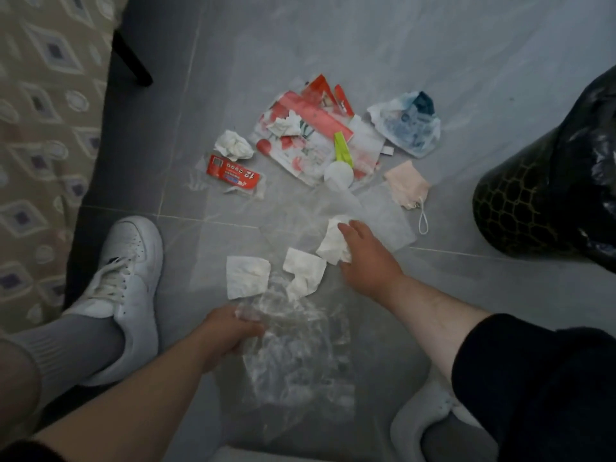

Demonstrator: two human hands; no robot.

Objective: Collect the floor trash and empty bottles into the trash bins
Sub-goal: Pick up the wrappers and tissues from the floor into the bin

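Observation:
Trash lies scattered on the grey tile floor. My left hand (230, 331) grips the rim of a clear plastic bag (300, 355) low in the middle. My right hand (363, 255) rests on a crumpled white tissue (333, 241), fingers curling round it. Two more white tissues (246, 276) (305, 268) lie between the hands. Farther off are a red-and-white wrapper (306, 135), a small red packet (231, 173), a crumpled tissue ball (233, 145), a blue-and-white pouch (408, 128), a pink cloth piece (408, 186) and a white spoon with a green handle (340, 161).
A black trash bin (520, 201) lined with a black bag (596, 135) stands at the right. A patterned bed or sofa (43, 128) fills the left side, with a dark leg (131, 58). My white sneakers (126, 288) (423, 425) flank the bag.

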